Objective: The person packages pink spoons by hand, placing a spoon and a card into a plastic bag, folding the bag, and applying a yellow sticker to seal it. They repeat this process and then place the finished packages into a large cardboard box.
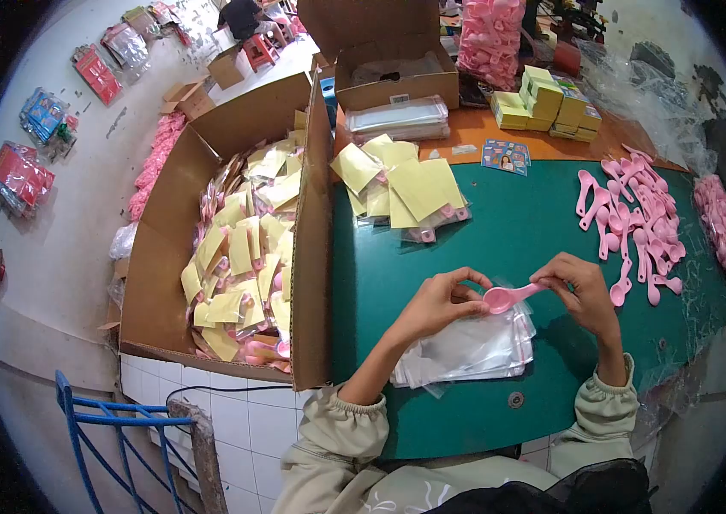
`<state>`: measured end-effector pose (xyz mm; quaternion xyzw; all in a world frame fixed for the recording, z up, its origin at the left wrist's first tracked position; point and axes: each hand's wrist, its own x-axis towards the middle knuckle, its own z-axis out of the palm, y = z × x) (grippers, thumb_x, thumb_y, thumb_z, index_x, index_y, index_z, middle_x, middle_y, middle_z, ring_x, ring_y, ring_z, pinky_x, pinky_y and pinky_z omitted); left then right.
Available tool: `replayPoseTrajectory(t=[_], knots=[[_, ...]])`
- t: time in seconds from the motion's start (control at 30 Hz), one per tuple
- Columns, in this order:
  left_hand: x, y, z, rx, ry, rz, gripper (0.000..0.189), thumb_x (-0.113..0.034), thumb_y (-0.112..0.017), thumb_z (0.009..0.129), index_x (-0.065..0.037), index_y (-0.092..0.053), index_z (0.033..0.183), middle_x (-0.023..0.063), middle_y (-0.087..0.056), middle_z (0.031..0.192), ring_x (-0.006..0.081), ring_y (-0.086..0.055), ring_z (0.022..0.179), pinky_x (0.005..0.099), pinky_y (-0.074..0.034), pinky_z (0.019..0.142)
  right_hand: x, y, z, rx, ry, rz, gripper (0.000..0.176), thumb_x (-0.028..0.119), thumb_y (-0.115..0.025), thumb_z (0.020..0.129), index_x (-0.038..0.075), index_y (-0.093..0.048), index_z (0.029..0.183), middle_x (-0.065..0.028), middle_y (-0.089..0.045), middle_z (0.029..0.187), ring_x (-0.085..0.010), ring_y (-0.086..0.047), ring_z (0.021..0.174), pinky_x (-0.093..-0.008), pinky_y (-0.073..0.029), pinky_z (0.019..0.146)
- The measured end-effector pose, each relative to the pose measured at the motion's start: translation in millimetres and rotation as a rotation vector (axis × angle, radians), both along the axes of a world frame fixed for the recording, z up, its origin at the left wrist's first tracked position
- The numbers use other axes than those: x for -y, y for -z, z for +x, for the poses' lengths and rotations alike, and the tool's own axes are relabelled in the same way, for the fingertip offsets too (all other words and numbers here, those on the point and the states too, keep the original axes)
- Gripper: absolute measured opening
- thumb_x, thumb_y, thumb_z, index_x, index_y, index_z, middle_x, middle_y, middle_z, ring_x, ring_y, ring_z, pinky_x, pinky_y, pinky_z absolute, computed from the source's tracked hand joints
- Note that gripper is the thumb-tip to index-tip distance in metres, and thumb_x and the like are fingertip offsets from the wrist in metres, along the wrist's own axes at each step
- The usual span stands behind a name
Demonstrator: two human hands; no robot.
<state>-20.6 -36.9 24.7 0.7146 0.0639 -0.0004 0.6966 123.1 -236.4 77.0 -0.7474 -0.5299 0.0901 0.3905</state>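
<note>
A pink spoon point(510, 296) is held above a stack of clear plastic bags point(466, 349) on the green table point(371, 283). My right hand point(581, 291) pinches the handle end of the spoon. At the bowl end, my left hand point(444, 301) has its thumb and index finger curled together at the edge of a clear bag. To the right lies a loose pile of pink spoons point(637, 214). Several packed bags with yellow cards point(418, 188) lie near the back left of the table.
A large cardboard box point(311, 248) full of packed bags stands on the left. Behind are an open carton point(397, 90), stacked card blocks point(543, 103) and a tall bag of pink spoons point(489, 38). A blue metal rack point(123, 420) is at lower left; a person point(241, 17) sits far back.
</note>
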Motion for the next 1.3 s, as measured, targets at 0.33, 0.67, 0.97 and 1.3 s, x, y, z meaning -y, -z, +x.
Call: replayPoseTrajectory(t=[0.33,0.67,0.97,1.3], knots=[[14.7,-4.2,0.9,0.001,0.055,-0.206,0.039,-0.017,-0.056,0.091,-0.001,-0.047,0.125,0.013,-0.061,0.11,0.0148,-0.058,0.1,0.0287,-0.046,0.088,-9.8,8.9,-21.9,-0.321,0.065,0.131,0.012,0.002,-0.065,0.078,0.0,-0.056,0.087,-0.0054,-0.059,0.077,-0.0113,-0.058,0.067,-0.0227,-0.046,0.059],[2.7,-32.8,11.7,0.059,0.062,-0.053,0.033,-0.026,-0.049,0.094,0.0,-0.061,0.11,0.0038,-0.063,0.095,0.0091,-0.057,0.085,0.0223,-0.045,0.075,-29.6,2.3,-15.5,-0.465,0.262,0.502,0.015,0.008,-0.064,0.084,0.001,-0.053,0.09,-0.0033,-0.059,0.08,-0.007,-0.055,0.07,-0.0199,-0.045,0.061],[-30.8,-79.4,37.7,0.352,-0.23,-0.289,0.028,-0.023,-0.044,0.096,-0.001,-0.059,0.105,0.0103,-0.065,0.091,0.0146,-0.065,0.082,0.0246,-0.053,0.07,-87.1,-44.7,32.2,-0.122,-0.239,0.474,0.063,0.06,-0.036,0.088,0.006,-0.065,0.101,-0.0143,-0.054,0.115,-0.0244,-0.051,0.105,-0.0367,-0.039,0.09],[-65.6,-90.1,8.9,0.395,-0.361,-0.401,0.029,-0.026,-0.046,0.095,-0.002,-0.058,0.105,0.0144,-0.066,0.093,0.0185,-0.066,0.081,0.0282,-0.056,0.068,-125.6,99.5,227.3,0.259,0.3,-0.11,0.042,0.028,-0.073,0.067,0.006,-0.062,0.101,-0.013,-0.059,0.094,-0.0263,-0.055,0.094,-0.0357,-0.043,0.083]])
